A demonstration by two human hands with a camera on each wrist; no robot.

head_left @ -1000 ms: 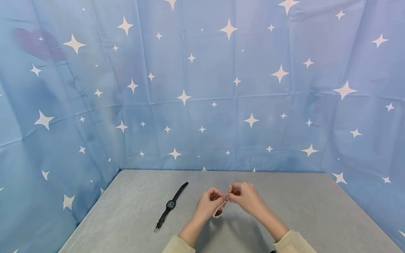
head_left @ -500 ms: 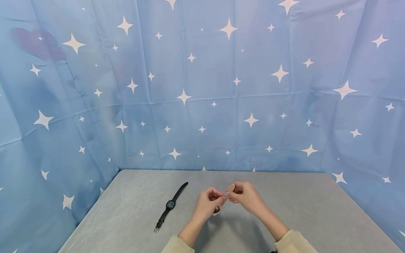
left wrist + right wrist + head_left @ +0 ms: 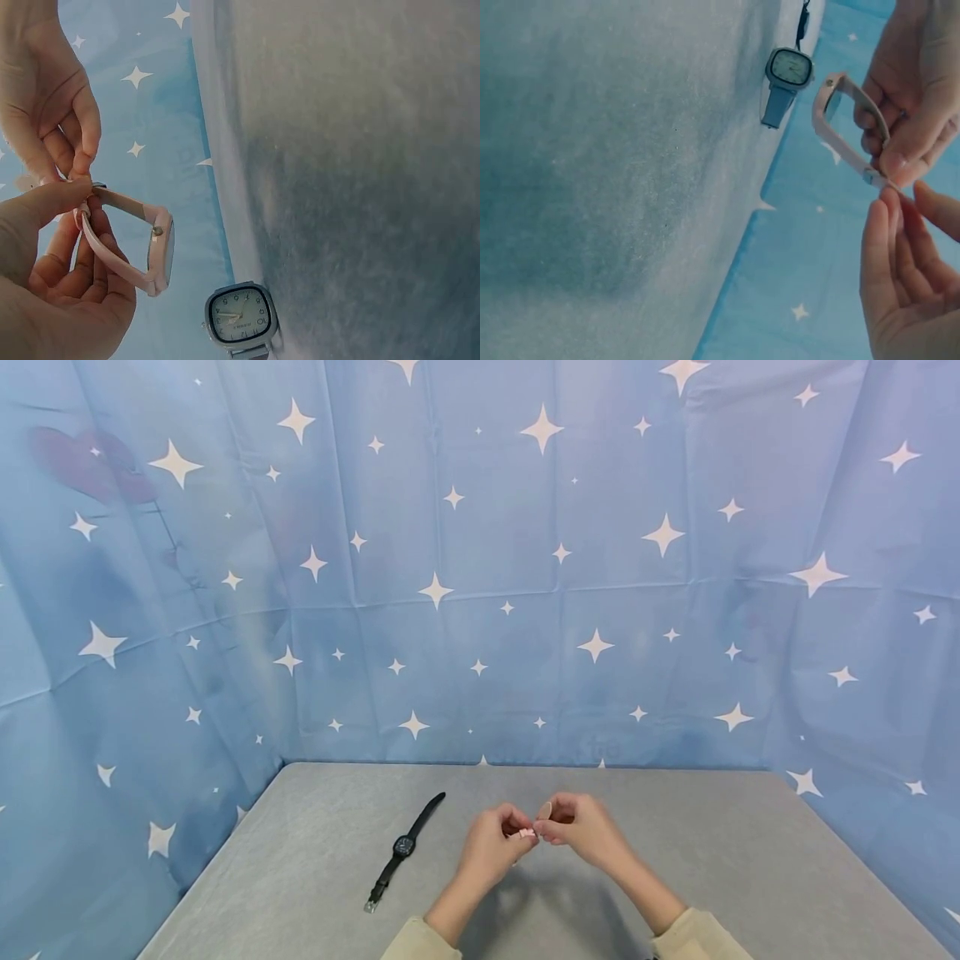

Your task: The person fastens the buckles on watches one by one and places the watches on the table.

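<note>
Both left hand (image 3: 487, 847) and right hand (image 3: 587, 832), close together, pinch strap (image 3: 112, 259) of pink wristwatch (image 3: 158, 259); black wristwatch (image 3: 404, 846) lies left of pink wristwatch on grey tabletop (image 3: 720, 852).

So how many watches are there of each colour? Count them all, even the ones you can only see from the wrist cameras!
Pink wristwatch: 1, held in the hands
Black wristwatch: 1, on the table
Blue-grey wristwatch: 1, seen in the wrist views
Total: 3 wristwatches
</note>
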